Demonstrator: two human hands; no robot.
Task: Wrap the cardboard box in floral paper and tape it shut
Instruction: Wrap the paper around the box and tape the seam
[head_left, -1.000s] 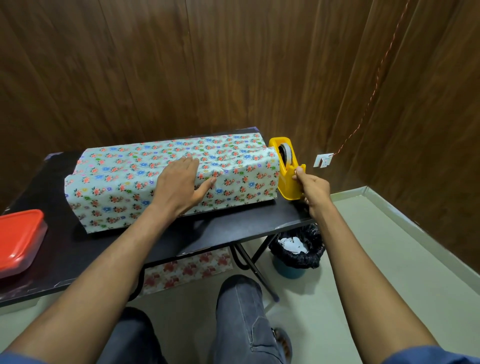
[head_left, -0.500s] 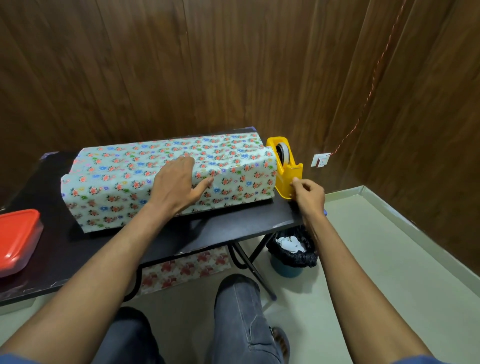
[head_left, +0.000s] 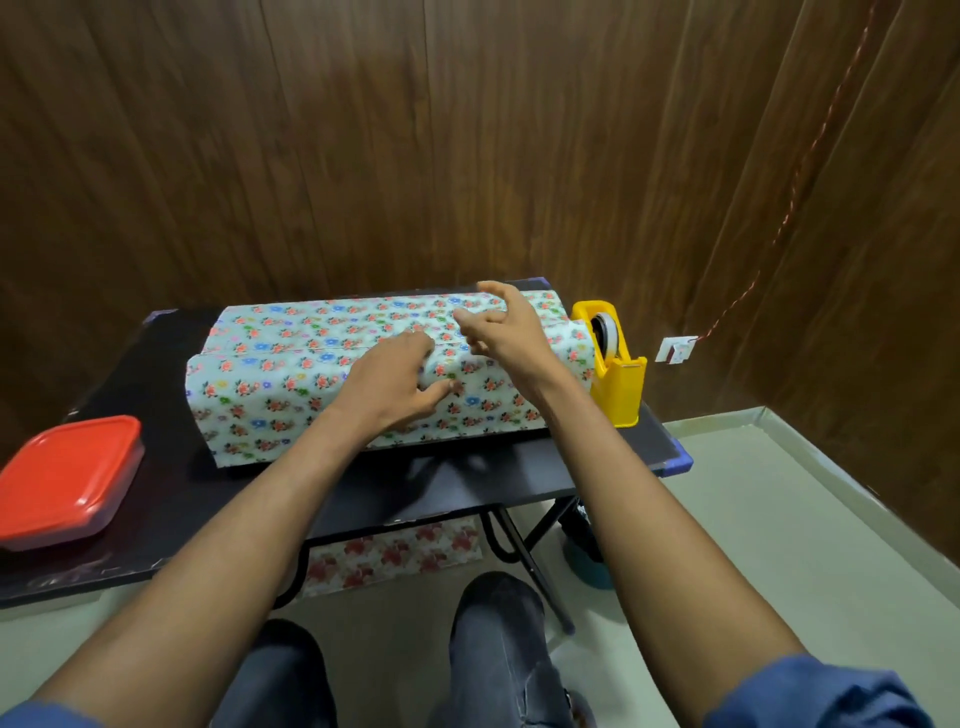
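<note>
The long box wrapped in floral paper (head_left: 291, 384) lies across the black table (head_left: 150, 374), with the paper's overlap seam running along its top. My left hand (head_left: 384, 389) presses down on the paper at the seam near the box's middle, thumb on the front face. Just right of it, my right hand (head_left: 511, 327) hovers over the top of the box with its fingers spread. I cannot make out any tape on them. The yellow tape dispenser (head_left: 621, 384) stands at the box's right end, untouched.
A red-lidded container (head_left: 67, 473) sits at the table's front left. Under the table lie a sheet of floral paper (head_left: 395, 556) and a bin (head_left: 587, 551). Wood-panelled walls close in behind and to the right, with a wall socket (head_left: 675, 349) low down.
My right hand has left the tape dispenser and moved left, up over the top of the box beside my left hand. The left hand stays pressed on the seam.
</note>
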